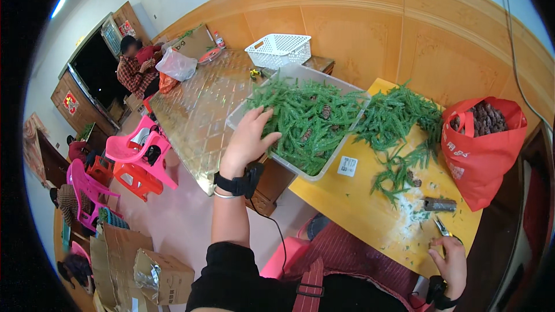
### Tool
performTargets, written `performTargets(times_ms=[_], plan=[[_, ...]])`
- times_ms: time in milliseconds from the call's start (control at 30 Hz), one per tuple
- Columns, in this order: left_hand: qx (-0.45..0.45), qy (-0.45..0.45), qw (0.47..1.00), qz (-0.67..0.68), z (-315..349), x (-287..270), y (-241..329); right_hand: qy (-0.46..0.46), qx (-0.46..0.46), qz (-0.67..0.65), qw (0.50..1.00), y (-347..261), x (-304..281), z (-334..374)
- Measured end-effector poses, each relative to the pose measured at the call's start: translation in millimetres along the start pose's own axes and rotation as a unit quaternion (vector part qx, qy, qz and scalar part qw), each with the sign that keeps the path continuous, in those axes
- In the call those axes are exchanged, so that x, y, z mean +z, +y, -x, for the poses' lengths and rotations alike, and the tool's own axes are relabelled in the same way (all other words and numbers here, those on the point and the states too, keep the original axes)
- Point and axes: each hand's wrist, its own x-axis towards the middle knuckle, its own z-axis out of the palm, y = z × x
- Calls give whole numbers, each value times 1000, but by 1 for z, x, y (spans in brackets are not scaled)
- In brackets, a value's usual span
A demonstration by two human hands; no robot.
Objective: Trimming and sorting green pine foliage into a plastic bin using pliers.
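Sprigs [295, 101], green and needle-like, fill the tub [315, 177] in front of you, a few brown cones [326, 112] among them. The tub sits across the far left part of the yellow table [341, 199].

Your left hand [247, 138] is over the tub's left side, thumb spread from the fingers, its tips at the sprigs; its grip is loose, clasping nothing that shows. Your right hand [450, 261] is at the table's near right edge, fingers bent, just beside the scissors [443, 227]; you cannot tell from here whether it grasps their handle.

Right of the tub you have a pile [399, 112] of more sprigs, with loose pieces [394, 176] nearer you. Past those, toward you, lie white flecks [411, 211] and a dark block [440, 204]. A red bag [483, 162] of cones stands at the table's right side.

Far beyond the tub is a white basket [280, 52]. To your left runs a table with a shiny cover [196, 110], a pink chair [136, 147] on its left.
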Motion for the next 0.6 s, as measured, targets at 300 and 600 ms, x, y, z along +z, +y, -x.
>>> performTargets(times_ms=[300,600], plan=[[-159,128,935,289,-6,-23,67,29,-9,30,999,0,3,-9],[16,-110,825,554,19,65,146,105,-178,-37,978,-19,16,-90]])
